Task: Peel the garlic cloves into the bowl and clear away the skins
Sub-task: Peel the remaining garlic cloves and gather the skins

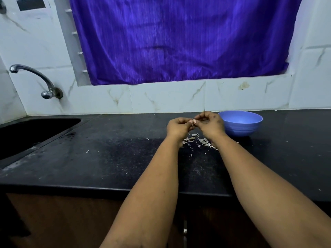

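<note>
Against marble-veined white tiles and a purple curtain [179, 40], a speckled black counter [107, 158] carries papery garlic skins [198, 141] and a ribbed blue bowl [240, 123]. Above the skins, left hand [178, 128] and right hand [210, 124] each close their grip, pinching one small garlic clove [193, 122] between them.

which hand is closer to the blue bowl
Right. The right hand is just beside the bowl, by its left rim. The left hand is further left, beyond the right hand. Both pinch a small clove.

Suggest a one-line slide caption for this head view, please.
Both hands, left and right, pinch a garlic clove above loose skins beside a blue bowl.
</note>
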{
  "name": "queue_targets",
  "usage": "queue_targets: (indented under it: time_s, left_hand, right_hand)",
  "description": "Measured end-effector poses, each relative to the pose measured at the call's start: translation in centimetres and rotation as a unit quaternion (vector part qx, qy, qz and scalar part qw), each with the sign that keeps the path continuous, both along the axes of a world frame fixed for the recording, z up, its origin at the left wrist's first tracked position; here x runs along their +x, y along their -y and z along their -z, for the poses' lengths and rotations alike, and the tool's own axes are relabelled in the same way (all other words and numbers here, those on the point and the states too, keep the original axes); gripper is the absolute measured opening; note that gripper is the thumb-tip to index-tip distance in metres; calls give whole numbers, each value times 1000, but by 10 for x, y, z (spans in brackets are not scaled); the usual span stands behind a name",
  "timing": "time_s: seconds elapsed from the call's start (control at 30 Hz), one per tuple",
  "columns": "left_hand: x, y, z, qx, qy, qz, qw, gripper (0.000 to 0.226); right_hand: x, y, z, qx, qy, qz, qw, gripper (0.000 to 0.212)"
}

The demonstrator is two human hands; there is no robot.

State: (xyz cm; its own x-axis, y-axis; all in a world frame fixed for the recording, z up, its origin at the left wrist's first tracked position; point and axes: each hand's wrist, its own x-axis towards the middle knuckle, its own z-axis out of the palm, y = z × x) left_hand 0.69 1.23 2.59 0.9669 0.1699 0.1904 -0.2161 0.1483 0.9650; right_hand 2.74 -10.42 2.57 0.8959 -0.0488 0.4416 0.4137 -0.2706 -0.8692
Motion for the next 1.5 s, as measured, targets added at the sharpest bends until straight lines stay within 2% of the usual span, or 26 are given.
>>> queue_targets:
  time_s: [0.3,0.43,0.7,0.83,0.97,1.13,1.27,1.5]
  left_hand:
    - [2,1,1,-27,4,10,1000,11]
    - [1,1,0,-43,7,16,999,10]
    - [-2,1,1,-82,5,34,996,10]
    - [-2,1,0,-97,3,27,995,11]
    - [-2,3,1,-91,2,21,996,12]
    - [0,4,2,-85,11,17,996,11]
    - [0,1,2,-98,21,38,994,11]
    - [-1,1,-1,-166,33,77,983,12]
  right_hand:
    - [2,1,1,-5,13,-2,1000,19]
    - [5,2,2,-42,14,6,999,14]
    - [6,1,2,-145,13,13,989,19]
    - [4,-3,2,-162,30,16,986,7]
    - [5,-2,3,-189,65,22,980,9]
    - [4,-2,2,-169,99,44,980,13]
    - [4,-4,2,-164,82,33,982,9]
    - [0,-4,-1,-123,70,13,990,9]
